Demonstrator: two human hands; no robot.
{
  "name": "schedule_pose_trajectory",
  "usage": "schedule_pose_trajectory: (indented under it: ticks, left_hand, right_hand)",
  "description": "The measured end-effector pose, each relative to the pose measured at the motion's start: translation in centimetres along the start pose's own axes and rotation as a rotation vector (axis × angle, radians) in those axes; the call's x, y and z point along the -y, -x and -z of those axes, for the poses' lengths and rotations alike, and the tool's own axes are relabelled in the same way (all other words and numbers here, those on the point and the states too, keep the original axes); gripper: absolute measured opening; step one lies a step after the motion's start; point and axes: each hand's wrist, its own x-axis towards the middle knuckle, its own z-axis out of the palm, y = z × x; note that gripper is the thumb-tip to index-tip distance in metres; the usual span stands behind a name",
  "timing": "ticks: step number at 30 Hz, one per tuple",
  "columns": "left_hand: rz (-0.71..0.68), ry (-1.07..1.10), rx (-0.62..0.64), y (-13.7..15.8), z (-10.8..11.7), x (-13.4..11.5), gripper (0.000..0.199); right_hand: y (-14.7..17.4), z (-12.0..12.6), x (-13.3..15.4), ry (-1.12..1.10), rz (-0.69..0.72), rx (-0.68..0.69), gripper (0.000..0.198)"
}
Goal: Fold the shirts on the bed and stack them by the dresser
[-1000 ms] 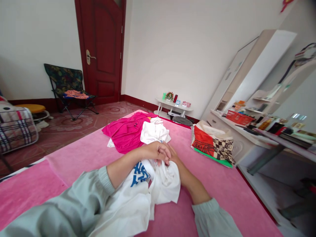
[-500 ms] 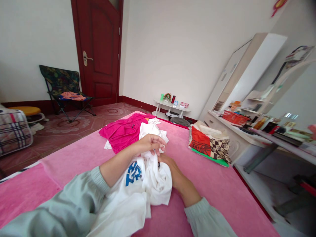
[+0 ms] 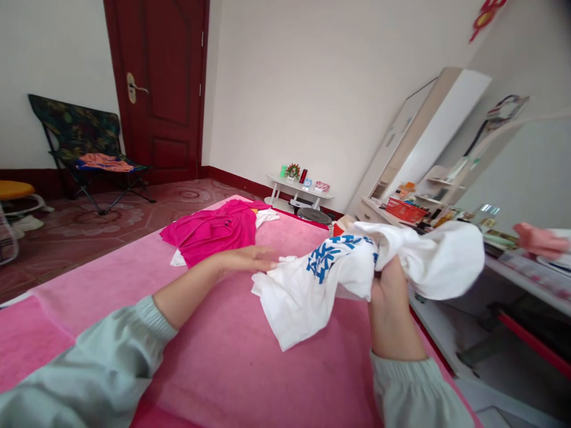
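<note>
pink bedcover (image 3: 223, 362) beneath all the fingers. white garment (image 3: 348, 276) bunched above it, draped over the right fingers, its lower end close by the left fingertips. magenta garment (image 3: 214, 229) lies just beyond the left fingers. right hand (image 3: 392, 279) under the cloth; fingers hidden, cannot tell if pinching. left hand (image 3: 236, 260): fingers extended, slightly spread, blurred; contact unclear. blue print (image 3: 323, 264) between both hands' fingers.

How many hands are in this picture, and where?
2. The left hand is over the pink bed cover, close to the white garment; whether they touch is unclear. The right hand, partly hidden by that garment, holds it up.
</note>
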Motion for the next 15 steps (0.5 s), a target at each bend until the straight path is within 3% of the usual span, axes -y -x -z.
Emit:
schedule_pose_trajectory:
  ticks: [2,5,8,10,12,13,15]
  left_hand:
    - [-0.099,-0.132,0.105,-0.6,-2.1,0.1,0.075]
    - [-0.127,-0.398,-0.013,-1.3,-4.9,0.8,0.085]
    - [-0.078,-0.592,-0.096,-1.5,-6.2,0.9,0.055]
    - [-0.041,-0.606,-0.001,-1.0,-5.3,0.2,0.033]
    - [0.004,-0.535,0.102,-0.2,-2.9,-1.1,0.024]
    - [0.032,-0.492,0.099,0.4,-1.3,-1.8,0.026]
    - [0.054,-0.458,-0.103,1.4,2.1,-2.8,0.027]
  right_hand:
    - [1.0,-0.8,-0.1,0.009,0.003,-0.109,0.024]
    - [1.7,-1.4,-0.2,0.063,0.077,-0.111,0.021]
    - [1.4,-1.1,0.1,0.108,0.136,-0.055,0.021]
    - [1.0,-0.5,0.5,0.149,0.107,-0.076,0.025]
    - [0.6,0.4,1.2,0.261,0.127,-0.154,0.031]
    - [0.4,0.9,1.5,0.35,0.188,-0.204,0.033]
    - [0.0,1.8,2.2,0.521,0.369,-0.283,0.035]
